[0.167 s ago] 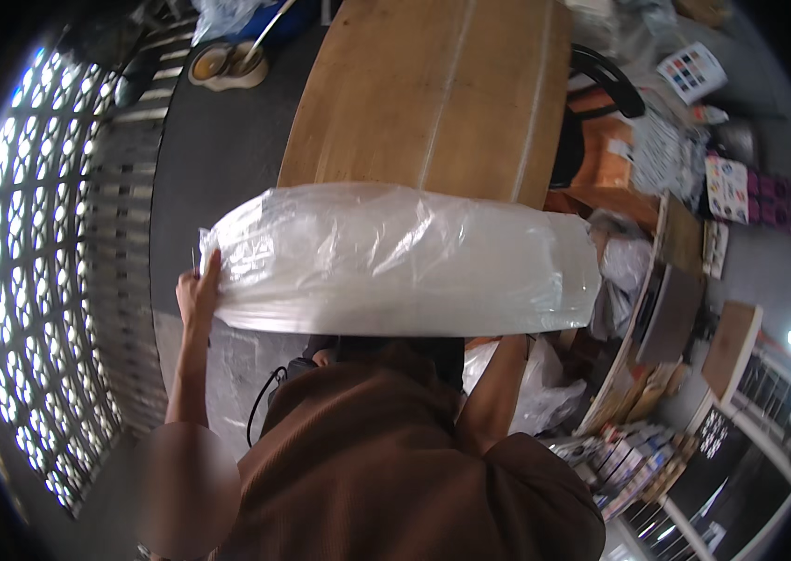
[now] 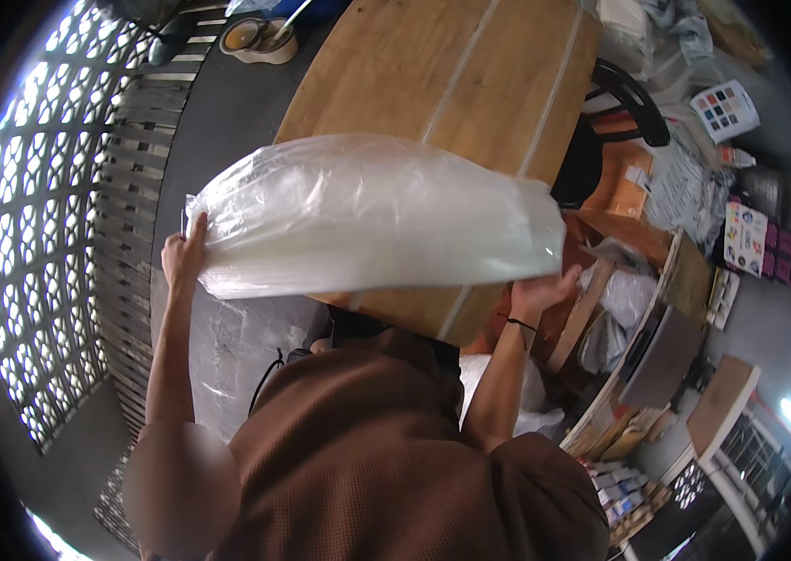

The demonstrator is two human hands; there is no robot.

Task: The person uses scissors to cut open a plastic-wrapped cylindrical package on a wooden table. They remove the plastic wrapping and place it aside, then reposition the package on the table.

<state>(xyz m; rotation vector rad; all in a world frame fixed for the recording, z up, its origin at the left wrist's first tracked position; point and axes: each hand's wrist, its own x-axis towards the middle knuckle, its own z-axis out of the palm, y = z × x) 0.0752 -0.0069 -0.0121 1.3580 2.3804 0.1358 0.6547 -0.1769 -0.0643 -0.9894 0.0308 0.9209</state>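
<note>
Plastic bundle [image 2: 377, 220], one, spans two hands: left hand [image 2: 182, 256] gripping it, right hand [image 2: 539, 293] open.

We extend both arms, hands well apart: our left forearm [image 2: 169, 360] runs far along the left, the left hand [image 2: 184, 257] curled in a grip; our right forearm [image 2: 500, 379] slants right, the right hand [image 2: 545, 294] palm-up, thumb splayed rightward.

A loose brown top [image 2: 377, 449] of finely waffle-textured fabric with a short right sleeve [image 2: 540, 477]; a thin, knotted black cord bracelet [image 2: 520, 324] circles the right wrist; the left forearm [image 2: 171, 365] is bare.
</note>
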